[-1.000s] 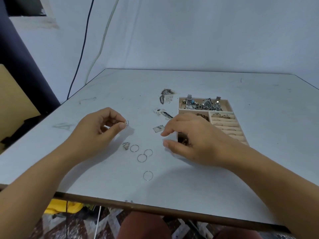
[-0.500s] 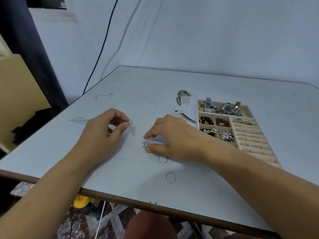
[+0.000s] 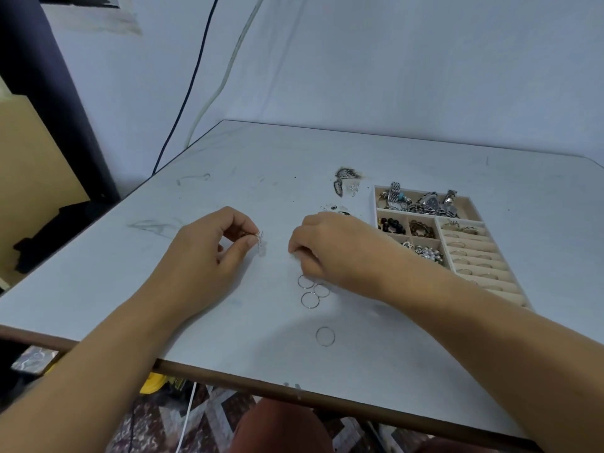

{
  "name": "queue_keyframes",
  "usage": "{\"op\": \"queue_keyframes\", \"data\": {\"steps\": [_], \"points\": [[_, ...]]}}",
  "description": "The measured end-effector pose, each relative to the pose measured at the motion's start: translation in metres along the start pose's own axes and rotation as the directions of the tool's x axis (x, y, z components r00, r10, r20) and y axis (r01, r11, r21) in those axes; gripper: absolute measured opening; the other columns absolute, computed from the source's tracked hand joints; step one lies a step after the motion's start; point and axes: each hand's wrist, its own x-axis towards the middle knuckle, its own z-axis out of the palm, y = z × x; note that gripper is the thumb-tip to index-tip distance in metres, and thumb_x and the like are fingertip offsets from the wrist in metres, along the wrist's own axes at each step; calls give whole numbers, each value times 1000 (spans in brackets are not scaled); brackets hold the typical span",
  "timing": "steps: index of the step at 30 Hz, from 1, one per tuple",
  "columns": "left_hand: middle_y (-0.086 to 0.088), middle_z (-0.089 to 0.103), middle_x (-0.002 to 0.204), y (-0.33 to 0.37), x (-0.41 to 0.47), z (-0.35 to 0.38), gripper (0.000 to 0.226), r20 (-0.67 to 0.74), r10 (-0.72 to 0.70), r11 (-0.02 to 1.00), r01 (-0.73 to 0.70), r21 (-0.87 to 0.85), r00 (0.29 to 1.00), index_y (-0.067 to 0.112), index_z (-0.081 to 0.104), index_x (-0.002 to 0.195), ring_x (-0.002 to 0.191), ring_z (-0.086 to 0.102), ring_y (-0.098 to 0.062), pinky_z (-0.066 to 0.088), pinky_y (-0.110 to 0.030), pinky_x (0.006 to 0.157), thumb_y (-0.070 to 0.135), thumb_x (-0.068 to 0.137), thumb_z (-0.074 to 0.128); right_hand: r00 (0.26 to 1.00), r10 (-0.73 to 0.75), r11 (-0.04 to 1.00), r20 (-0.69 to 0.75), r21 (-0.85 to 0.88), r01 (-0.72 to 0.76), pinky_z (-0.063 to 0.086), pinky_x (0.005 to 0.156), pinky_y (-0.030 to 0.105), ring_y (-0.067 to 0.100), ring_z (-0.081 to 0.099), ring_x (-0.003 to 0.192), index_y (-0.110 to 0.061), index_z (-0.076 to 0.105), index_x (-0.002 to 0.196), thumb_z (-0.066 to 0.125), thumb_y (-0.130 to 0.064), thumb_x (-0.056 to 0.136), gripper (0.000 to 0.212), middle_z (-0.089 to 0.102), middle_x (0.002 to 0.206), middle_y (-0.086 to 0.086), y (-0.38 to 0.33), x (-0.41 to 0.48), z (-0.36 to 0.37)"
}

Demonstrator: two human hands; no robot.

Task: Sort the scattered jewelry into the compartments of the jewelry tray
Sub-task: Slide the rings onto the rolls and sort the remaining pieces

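Silver trinket [image 3: 260,236] in pinch of left hand [image 3: 202,256]; right hand [image 3: 330,248] curled beside thin rings [image 3: 313,289], contents indiscernible.

Your bench [image 3: 327,152] read pale grey-blue, smudged with dark scuffs, brown along its near edge. The jewelry tray [image 3: 475,246] was cream-beige; you had black beads [image 3: 390,225] in one compartment and silver watches [image 3: 429,201] with a turquoise accent in another. The thin hoops [image 3: 301,299] were silver, as was the piece [image 3: 260,235] pinched in your left hand [image 3: 209,256]. The floor [image 3: 209,416] below showed mottled brown-and-white marbling, with one yellow object [image 3: 152,382].
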Motion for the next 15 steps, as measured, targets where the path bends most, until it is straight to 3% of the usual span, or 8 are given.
{"op": "queue_keyframes", "data": {"steps": [5, 8, 15], "points": [[24, 63, 89, 27, 4, 6, 13, 52, 61, 997, -59, -52, 997, 34, 61, 87, 88, 55, 9, 38, -4, 65, 22, 89, 61, 980, -17, 1000, -197, 15, 20, 46, 77, 34, 18, 54, 89, -15, 64, 101, 49, -19, 93, 17, 57, 95, 0, 32, -33, -24], [26, 63, 95, 47, 12, 13, 11, 86, 106, 989, -97, -108, 991, 35, 61, 87, 90, 58, 6, 39, -3, 66, 24, 88, 62, 961, 22, 1000, -277, 16, -19, 34, 73, 19, 10, 48, 81, -14, 65, 97, 50, -18, 92, 16, 55, 90, -4, 60, -63, -32], [22, 65, 92, 97, 28, 42, 13, 164, 221, 965, -191, -180, 961, 39, 60, 86, 89, 60, 0, 43, -8, 68, 27, 88, 62, 918, 134, 991, -373, 73, -115, 43, 68, 24, 12, 51, 79, -16, 64, 99, 36, -32, 94, 32, 48, 92, -10, 107, -119, -26]]}}
